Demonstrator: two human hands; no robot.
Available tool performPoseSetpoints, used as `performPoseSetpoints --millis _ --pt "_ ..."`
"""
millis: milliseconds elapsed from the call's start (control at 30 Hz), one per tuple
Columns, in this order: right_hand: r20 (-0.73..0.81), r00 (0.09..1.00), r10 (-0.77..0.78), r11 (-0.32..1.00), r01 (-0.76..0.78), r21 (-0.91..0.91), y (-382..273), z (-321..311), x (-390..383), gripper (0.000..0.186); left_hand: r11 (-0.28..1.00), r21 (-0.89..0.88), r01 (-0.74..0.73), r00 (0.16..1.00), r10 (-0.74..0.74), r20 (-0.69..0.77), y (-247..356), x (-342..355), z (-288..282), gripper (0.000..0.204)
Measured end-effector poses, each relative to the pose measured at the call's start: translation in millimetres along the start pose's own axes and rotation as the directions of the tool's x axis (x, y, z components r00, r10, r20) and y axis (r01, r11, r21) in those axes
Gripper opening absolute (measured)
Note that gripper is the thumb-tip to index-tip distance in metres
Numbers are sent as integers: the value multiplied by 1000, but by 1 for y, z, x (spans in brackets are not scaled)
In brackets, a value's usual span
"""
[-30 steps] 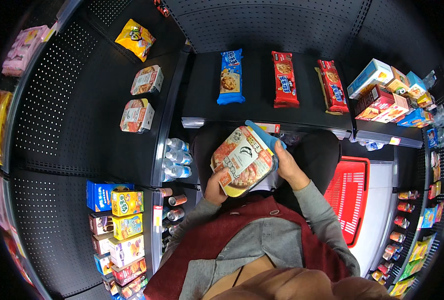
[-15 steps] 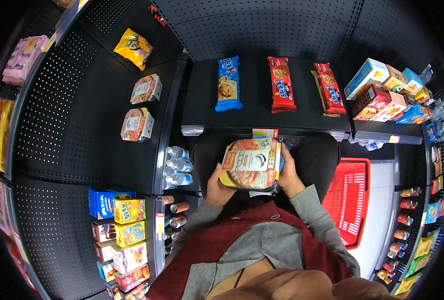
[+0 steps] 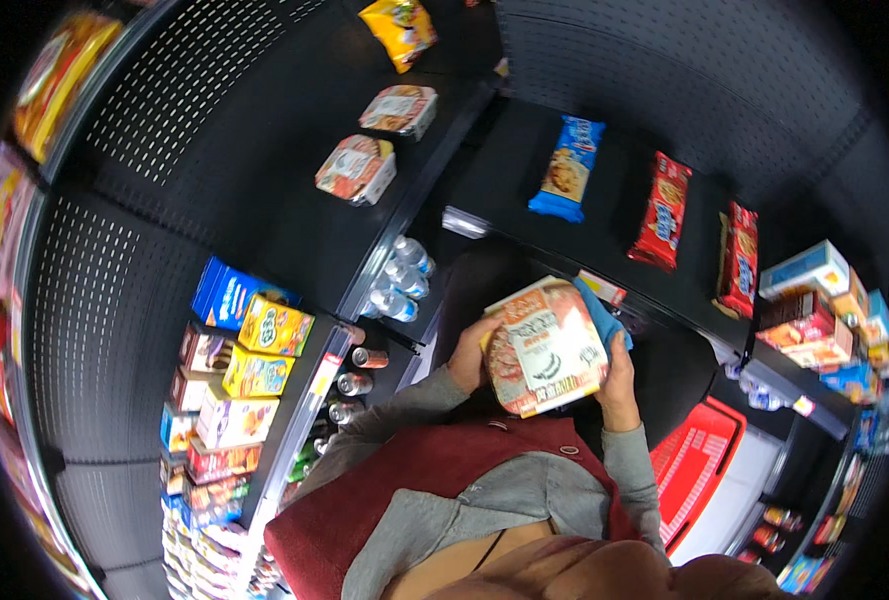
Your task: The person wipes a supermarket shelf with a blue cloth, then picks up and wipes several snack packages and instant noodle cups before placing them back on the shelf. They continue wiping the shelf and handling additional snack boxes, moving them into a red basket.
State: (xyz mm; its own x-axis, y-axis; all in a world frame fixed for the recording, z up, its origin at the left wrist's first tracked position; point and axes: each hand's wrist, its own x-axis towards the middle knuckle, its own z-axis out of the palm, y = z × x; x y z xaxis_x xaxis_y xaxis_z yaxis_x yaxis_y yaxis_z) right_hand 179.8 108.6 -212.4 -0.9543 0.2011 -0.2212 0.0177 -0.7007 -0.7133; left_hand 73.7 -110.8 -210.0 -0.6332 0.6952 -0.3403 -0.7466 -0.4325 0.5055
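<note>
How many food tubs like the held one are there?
3 visible: one food tub between left hand and right hand, a nearer tub and a farther tub on the left shelf. Others may be hidden.

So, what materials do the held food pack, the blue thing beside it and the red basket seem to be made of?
Food pack: smooth, printed top, perhaps film or coated card; I cannot tell which. Blue thing: probably matte cloth, since its surface shows no shine. Red basket: likely moulded plastic, evenly coloured, with regular slots.

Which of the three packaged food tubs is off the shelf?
The tub held between the left hand and right hand; the other two tubs sit on the black shelf at left.
</note>
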Motion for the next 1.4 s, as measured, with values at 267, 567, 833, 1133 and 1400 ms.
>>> performPoseSetpoints --millis 267,567,833,1133,1400 --pt "-2 973 230 959 -226 173 -18 15 13 67 993 43 113 993 -114 19 -1 1 26 47" --pt "30 957 290 936 -290 199 22 -1 7 60 973 -87 -212 977 214 21 67 -1 16 44" --pt "2 881 473 871 -468 152 70 -38 15 68 671 -43 -741 650 698 -300 154 -32 -52 45" --pt "-111 824 556 824 -530 200 91 -66 24 61 423 61 -904 309 745 -592 212 -42 -124 42" --pt "-138 833 535 839 -506 197 94 -68 25 60 422 134 -896 199 654 -730 232 -32 -173 29"
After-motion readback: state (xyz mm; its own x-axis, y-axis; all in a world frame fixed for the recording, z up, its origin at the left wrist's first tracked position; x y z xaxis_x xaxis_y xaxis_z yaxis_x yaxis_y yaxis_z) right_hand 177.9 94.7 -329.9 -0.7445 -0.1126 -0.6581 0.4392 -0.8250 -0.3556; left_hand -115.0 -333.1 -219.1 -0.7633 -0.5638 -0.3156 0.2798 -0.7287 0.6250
